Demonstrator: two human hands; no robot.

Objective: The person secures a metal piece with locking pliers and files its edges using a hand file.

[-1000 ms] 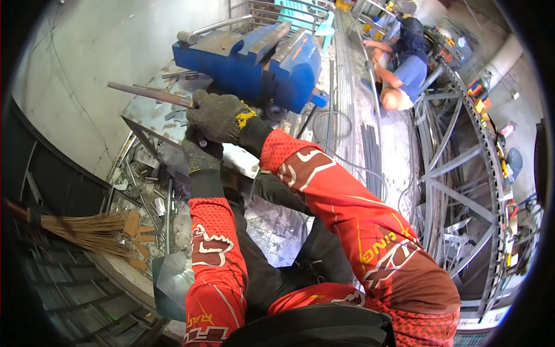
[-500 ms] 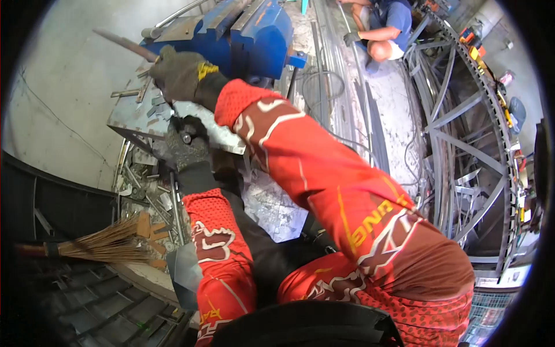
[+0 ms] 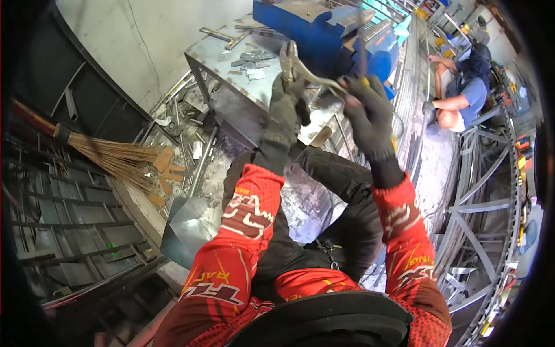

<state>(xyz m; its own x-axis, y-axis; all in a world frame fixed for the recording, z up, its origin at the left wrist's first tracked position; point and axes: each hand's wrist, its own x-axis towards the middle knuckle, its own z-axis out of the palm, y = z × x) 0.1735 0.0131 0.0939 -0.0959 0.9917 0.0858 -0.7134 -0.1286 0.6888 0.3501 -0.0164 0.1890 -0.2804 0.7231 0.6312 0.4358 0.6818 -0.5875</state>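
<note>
My left hand [image 3: 281,113], in a dark grey work glove, is closed around a pair of locking pliers [image 3: 293,62]. The pliers' jaws point up, and a curved handle stretches right toward my other hand. My right hand [image 3: 372,115], gloved as well, is closed round a long narrow tool [image 3: 362,49] that stands upright and is blurred; its kind is unclear. The fingers of this hand are close to the tip of the pliers' handle; whether they touch it I cannot tell. Beyond both hands is a metal table [image 3: 222,55] with small flat metal pieces [image 3: 254,61] on it.
A blue machine-like block [image 3: 315,26] stands behind the hands. Metal scraps cover the floor at left, near a straw broom [image 3: 115,155]. Long metal bars [image 3: 411,115] lie at right, where another person [image 3: 465,87] crouches. A curved steel truss [image 3: 485,202] runs along the right edge.
My right hand has swung from the far left, across my left arm, to the right side, with the long tool now upright. The pliers in my left hand are now plainly visible. The view has turned.
</note>
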